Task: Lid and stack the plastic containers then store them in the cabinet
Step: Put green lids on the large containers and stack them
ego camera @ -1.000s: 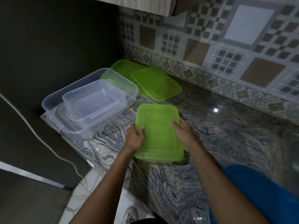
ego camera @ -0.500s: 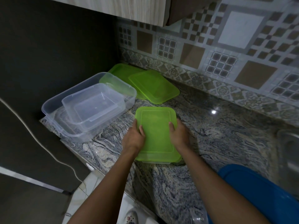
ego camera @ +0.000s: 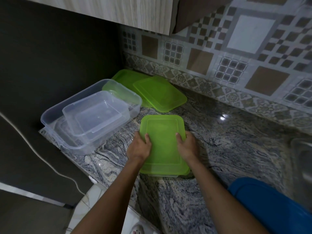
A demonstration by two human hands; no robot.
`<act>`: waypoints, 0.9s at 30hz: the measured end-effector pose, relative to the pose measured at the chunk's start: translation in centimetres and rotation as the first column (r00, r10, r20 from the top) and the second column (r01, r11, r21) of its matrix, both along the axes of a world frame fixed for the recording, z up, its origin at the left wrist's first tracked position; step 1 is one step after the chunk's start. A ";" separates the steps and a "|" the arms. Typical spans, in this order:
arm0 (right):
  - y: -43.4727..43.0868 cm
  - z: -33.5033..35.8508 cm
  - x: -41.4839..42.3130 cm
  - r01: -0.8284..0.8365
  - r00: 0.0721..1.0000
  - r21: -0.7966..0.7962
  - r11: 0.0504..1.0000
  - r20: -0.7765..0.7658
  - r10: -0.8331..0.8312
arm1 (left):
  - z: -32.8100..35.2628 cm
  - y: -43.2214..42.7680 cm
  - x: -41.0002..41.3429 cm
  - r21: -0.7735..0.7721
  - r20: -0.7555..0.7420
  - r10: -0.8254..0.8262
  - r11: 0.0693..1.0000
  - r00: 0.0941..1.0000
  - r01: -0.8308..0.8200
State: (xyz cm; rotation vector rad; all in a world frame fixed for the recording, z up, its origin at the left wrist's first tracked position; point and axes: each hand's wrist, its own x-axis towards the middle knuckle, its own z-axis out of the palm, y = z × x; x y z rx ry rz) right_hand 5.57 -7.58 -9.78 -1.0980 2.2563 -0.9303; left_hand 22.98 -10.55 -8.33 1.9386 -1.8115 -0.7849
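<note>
The stone counter [ego camera: 236,149] ends in a bare edge at the left and near sides, with a dark panel and a hanging white cord [ego camera: 42,157] beyond the drop. The left corner is crowded by a large clear tub [ego camera: 55,115] with a smaller clear tub [ego camera: 98,119] sitting inside it. Two loose lids [ego camera: 160,93] overlap against the tiled wall [ego camera: 236,65] behind. To the right, open counter runs toward a sink [ego camera: 302,157], and a blue object [ego camera: 270,205] fills the near right corner. A wall cabinet [ego camera: 135,12] hangs overhead. In the middle of the counter, near its front edge and just right of the large tub, is a green lid [ego camera: 163,142], a translucent, rounded rectangle with a raised inner border. It lies on a clear container [ego camera: 162,175], of which only a thin rim shows along the near side. The left hand [ego camera: 139,147] grips the lid's left long edge and the right hand [ego camera: 187,146] grips the right edge, each with its thumb laid on top and fingers curled over the side. A second ago the hands sat wider on the edges; now the thumbs reach further in, and the container has stayed where it was.
</note>
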 end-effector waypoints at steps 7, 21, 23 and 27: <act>-1.1 0.3 -0.8 -0.058 0.994 0.169 0.984 -0.086 0.074 | 0.2 -0.2 -0.6 -0.019 0.071 -0.100 0.995 0.992 0.101; -7.6 1.0 -1.5 -0.265 0.938 0.157 0.952 -0.189 0.292 | -0.6 -1.6 -0.6 -0.060 0.065 -0.075 0.995 0.995 0.079; -7.8 0.3 -1.8 -0.242 0.957 0.076 0.967 -0.148 0.251 | -0.8 -1.5 -0.7 -0.066 0.031 -0.039 0.997 0.999 0.041; -7.8 -0.2 -2.0 -0.116 0.992 0.020 0.993 -0.037 0.117 | -0.6 -1.5 -0.8 -0.027 -0.002 0.044 0.999 0.999 -0.044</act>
